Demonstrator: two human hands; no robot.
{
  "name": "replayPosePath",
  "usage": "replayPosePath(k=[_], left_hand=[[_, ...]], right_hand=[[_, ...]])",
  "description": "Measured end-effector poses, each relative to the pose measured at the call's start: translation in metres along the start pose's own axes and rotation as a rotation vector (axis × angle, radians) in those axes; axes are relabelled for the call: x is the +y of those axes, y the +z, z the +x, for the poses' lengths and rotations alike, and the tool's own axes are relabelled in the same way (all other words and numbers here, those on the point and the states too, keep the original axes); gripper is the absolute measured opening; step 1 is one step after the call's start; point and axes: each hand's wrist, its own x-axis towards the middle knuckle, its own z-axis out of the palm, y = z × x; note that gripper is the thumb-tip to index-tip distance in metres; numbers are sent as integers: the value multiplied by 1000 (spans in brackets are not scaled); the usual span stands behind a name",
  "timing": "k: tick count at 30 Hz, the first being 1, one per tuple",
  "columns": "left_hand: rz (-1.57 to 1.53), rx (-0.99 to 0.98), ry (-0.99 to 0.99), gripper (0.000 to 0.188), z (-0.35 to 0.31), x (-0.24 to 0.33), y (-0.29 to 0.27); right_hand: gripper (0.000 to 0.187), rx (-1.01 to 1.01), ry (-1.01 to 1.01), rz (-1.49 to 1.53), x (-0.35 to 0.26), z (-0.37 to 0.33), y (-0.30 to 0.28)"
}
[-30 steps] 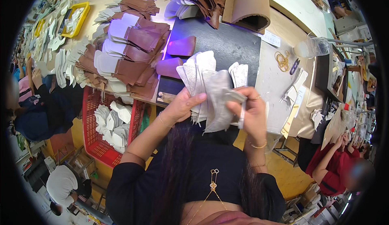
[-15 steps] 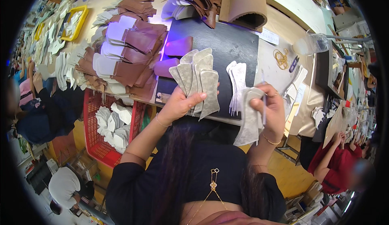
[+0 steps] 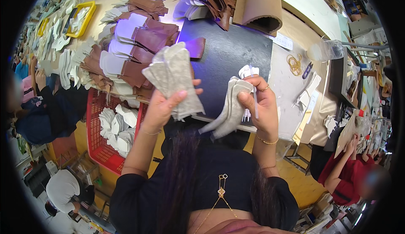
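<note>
My left hand (image 3: pixel 162 107) is closed around a bunch of mottled grey cut pieces (image 3: pixel 179 80), flared at the ends, with the thumb lying across the front. To its right, my right hand (image 3: pixel 262 105) pinches a few more grey pieces (image 3: pixel 231 105) of the same kind, their lower ends hanging toward my body. A thin, pale, pen-like stick (image 3: pixel 255 95) also sits in the right hand, upright between the fingers. Behind that hand, a stack of whitish pieces (image 3: pixel 244 70) lies on the black mat (image 3: pixel 230 48), mostly covered.
Brown and white piece stacks (image 3: pixel 143 44) crowd the table's left. A red basket (image 3: pixel 101 149) of pale pieces stands below. Farther back are a curved brown board (image 3: pixel 263 2) and more brown pieces (image 3: pixel 223 6). Rubber bands (image 3: pixel 294 65) and a dark cutter (image 3: pixel 307 70) lie right.
My left hand has moved left and its pieces are bunched closer together. My right hand has shifted left and slightly up, and its pieces now spread and slant toward the left.
</note>
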Motion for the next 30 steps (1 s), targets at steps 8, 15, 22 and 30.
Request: replayPosePath(k=[8, 15, 22, 30], left_hand=[[-58, -64, -25, 55, -13, 17, -15], [21, -250, -98, 61, -4, -4, 16], [-52, -147, -66, 60, -3, -12, 21], [24, -267, -170, 53, 8, -7, 21]], right_hand=[[63, 158, -351, -857, 22, 37, 20], [58, -76, -375, -595, 5, 41, 35], [26, -130, -545, -314, -6, 13, 30], [30, 24, -288, 210, -25, -17, 8]])
